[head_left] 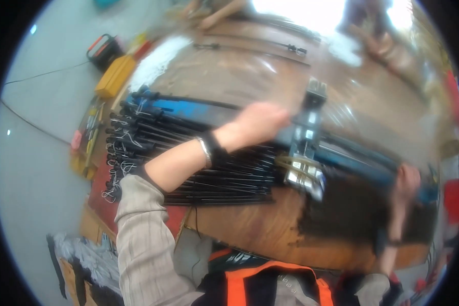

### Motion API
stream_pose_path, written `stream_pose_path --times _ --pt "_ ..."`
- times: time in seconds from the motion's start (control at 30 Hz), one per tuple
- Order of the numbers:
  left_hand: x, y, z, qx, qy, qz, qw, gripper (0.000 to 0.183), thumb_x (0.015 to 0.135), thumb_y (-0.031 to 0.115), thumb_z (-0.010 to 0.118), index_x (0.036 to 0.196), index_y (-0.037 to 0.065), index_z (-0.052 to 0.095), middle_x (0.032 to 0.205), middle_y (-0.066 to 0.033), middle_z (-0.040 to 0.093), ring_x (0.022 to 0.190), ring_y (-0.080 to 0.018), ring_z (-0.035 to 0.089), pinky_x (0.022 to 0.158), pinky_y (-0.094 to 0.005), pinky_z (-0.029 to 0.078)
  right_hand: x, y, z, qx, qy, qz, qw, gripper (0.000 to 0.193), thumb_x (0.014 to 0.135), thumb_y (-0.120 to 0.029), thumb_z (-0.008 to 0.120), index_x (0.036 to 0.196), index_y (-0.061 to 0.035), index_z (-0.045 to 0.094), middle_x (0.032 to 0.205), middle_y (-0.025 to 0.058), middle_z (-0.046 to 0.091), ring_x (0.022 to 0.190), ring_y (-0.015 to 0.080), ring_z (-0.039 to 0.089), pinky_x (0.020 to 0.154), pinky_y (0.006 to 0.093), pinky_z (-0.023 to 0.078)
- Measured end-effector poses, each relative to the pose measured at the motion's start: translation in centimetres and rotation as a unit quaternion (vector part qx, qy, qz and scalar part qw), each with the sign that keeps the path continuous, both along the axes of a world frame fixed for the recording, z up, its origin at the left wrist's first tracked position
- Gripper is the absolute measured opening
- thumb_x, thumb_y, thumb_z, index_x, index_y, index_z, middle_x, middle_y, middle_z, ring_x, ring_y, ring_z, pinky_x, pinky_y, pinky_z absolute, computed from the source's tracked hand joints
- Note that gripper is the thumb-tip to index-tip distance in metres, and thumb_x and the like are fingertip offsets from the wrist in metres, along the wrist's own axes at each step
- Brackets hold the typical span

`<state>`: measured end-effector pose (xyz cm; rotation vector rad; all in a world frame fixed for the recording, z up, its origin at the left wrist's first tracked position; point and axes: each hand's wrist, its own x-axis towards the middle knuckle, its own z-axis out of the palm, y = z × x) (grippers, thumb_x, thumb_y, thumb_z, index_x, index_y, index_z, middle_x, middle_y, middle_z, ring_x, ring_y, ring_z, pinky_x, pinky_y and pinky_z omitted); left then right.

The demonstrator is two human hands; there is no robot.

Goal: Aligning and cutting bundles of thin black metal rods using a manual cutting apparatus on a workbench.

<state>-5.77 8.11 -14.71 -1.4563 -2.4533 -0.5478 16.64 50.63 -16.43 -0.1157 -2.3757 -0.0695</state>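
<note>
My left hand, a dark band and a silver bracelet at its wrist, is curled closed just left of a metal clamping fixture. Anything inside its fingers is hidden. On the right, my right hand is blurred, its fingers closed at the far end of a long black rod lying along a blue rail; what it grips is unclear. Many thin black rods with white strings at their left ends lie in a row under my left forearm. A bright metal block sits at the fixture's near end.
A dark mat covers the bench's near right part. Another black rod lies across the far side, where other people's hands show. On the left stand a yellow box and a tray of tools.
</note>
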Motion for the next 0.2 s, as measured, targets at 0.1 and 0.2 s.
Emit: stream_pose_path --times 0.1,0.2 --pt "-0.1 1.1 0.0 -0.036 -0.041 0.003 0.999 0.018 0.094 0.023 0.059 0.086 0.006 0.059 0.08 -0.0151 0.063 0.076 -0.0369 0.064 0.065 -0.0462 0.052 0.2 2.1 -0.9 -0.015 0.002 -0.007 1.0 0.004 0.083 -0.004 0.066 0.086 -0.0069 0.064 0.081 0.0129 0.06 0.084 0.0329 0.056 0.08 0.0439 0.041" --pt "-0.6 1.9 0.4 -0.091 -0.102 0.013 0.991 0.02 0.094 0.024 0.059 0.087 0.006 0.058 0.082 -0.0162 0.065 0.078 -0.0373 0.065 0.066 -0.0463 0.052 -0.1 2.6 -1.7 -0.024 0.021 -0.002 0.999 0.006 0.082 -0.007 0.068 0.087 -0.0076 0.065 0.082 0.0139 0.06 0.087 0.0318 0.058 0.083 0.0444 0.042"
